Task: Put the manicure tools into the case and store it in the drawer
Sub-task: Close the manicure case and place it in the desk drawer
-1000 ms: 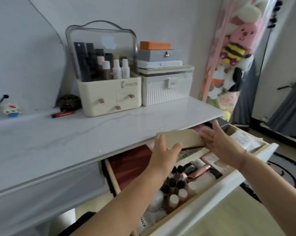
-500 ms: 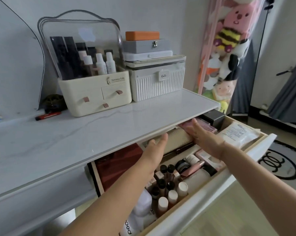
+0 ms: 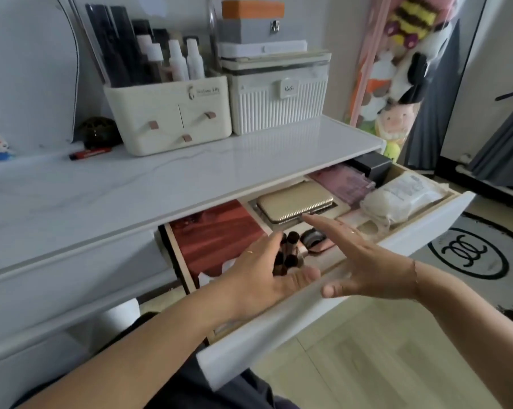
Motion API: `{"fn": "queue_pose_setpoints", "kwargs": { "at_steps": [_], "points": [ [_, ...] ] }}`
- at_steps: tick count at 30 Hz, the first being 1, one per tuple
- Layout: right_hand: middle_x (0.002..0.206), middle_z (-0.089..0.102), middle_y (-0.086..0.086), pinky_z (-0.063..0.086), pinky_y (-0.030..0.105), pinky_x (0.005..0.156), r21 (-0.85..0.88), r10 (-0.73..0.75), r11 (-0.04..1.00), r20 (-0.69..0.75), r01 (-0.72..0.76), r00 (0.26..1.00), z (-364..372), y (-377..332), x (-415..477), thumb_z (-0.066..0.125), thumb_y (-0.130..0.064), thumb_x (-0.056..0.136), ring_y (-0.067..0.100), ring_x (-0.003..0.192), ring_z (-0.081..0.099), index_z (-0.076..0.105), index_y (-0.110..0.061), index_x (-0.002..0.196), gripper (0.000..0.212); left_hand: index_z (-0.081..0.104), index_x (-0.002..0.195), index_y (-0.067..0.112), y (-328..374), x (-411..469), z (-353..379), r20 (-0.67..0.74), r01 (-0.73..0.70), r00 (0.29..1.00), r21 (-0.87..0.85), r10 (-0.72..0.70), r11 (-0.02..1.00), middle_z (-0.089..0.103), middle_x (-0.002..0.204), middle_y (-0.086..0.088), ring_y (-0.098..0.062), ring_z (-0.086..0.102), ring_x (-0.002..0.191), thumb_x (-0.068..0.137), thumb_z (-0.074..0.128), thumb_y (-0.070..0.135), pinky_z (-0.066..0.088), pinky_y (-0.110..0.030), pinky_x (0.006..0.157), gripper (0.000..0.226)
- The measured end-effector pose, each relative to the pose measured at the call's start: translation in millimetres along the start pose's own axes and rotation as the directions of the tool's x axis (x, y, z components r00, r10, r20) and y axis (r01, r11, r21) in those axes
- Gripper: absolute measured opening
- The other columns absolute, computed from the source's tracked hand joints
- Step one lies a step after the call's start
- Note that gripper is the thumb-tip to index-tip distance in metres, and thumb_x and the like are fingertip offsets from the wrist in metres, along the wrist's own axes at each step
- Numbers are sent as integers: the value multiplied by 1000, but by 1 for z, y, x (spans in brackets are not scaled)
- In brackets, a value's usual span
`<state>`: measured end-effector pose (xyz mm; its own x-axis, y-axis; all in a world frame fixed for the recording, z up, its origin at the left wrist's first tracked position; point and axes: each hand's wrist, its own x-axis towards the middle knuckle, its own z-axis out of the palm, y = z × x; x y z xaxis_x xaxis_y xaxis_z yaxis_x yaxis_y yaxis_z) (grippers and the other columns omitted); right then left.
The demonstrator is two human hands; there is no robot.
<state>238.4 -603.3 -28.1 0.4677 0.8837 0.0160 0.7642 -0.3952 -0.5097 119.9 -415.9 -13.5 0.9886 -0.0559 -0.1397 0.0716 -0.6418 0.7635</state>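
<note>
Fingers (image 3: pixel 320 225) straight, gripping nothing; case (image 3: pixel 293 202) in drawer (image 3: pixel 308 329).

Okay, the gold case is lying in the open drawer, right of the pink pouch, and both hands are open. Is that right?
Not quite: the head view shows the gold case left of the pink pouch, not right. It does lie in the open drawer, and the left hand and right hand are both open.

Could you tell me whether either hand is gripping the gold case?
No, the gold case lies in the drawer, and the left hand and right hand are both open.
</note>
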Motion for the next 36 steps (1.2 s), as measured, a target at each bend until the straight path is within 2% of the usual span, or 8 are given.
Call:
{"fn": "queue_pose_setpoints", "kwargs": {
  "at_steps": [4,8,13,20,24,29,33,36],
  "points": [
    [155,8,-17,-4,35,120,-206,-32,979,-124,6,992,15,0,0,59,-77,59,-7,141,-4,0,-38,147,113,-14,149,27,-11,-16,13,2,24,1000,363,-27,931,-16,156,12,-2,-20,138,67,53,75,-9,-27,109,116],
    [153,15,-15,0,29,117,-169,-36,986,-244,-6,969,21,-4,13,65,-73,56,-10,134,3,10,-31,148,116,-14,149,23,-29,-7,9,-90,39,996,573,16,819,-22,157,4,-10,-25,141,73,56,71,-14,-31,115,114],
    [155,16,-5,-2,36,119,-192,-35,980,-376,-42,926,27,5,45,57,-80,53,5,141,8,12,-27,148,118,-13,148,27,-46,4,-17,-308,192,950,693,45,695,-19,157,2,-17,-23,143,65,48,82,-14,-46,115,117],
    [157,15,2,4,42,120,-49,54,994,-556,-97,829,43,11,120,68,-58,69,18,146,7,10,-20,150,106,14,150,27,-94,11,-67,-566,366,822,608,62,704,10,159,3,-19,5,147,71,40,81,0,-44,117,99],
    [157,16,2,-4,42,119,-118,83,975,-597,-189,798,53,18,158,54,-64,78,19,146,2,20,-21,148,88,40,142,21,-124,12,-76,-630,287,727,642,275,711,38,149,1,-19,32,140,86,60,42,17,-36,115,63],
    [148,34,1,-1,49,117,-206,69,934,-698,-292,713,61,22,174,57,-57,80,22,144,17,37,-23,138,71,63,122,11,-142,15,-82,-640,207,614,696,462,688,64,124,-4,-23,61,114,71,73,-5,37,-33,99,54],
    [146,39,2,5,49,116,-295,45,894,-691,-338,721,63,28,174,52,-61,81,24,141,24,37,-22,137,71,64,120,12,-144,14,-84,-640,168,588,695,495,699,66,121,-2,-21,62,111,71,72,-6,38,-32,97,53],
    [142,44,4,12,50,115,-301,57,890,-674,-344,736,62,25,174,39,-68,78,24,138,29,40,-21,135,74,65,118,12,-142,7,-88,-597,139,634,713,491,687,66,120,-2,-21,63,109,72,69,4,37,-33,97,46]
  ]
}}
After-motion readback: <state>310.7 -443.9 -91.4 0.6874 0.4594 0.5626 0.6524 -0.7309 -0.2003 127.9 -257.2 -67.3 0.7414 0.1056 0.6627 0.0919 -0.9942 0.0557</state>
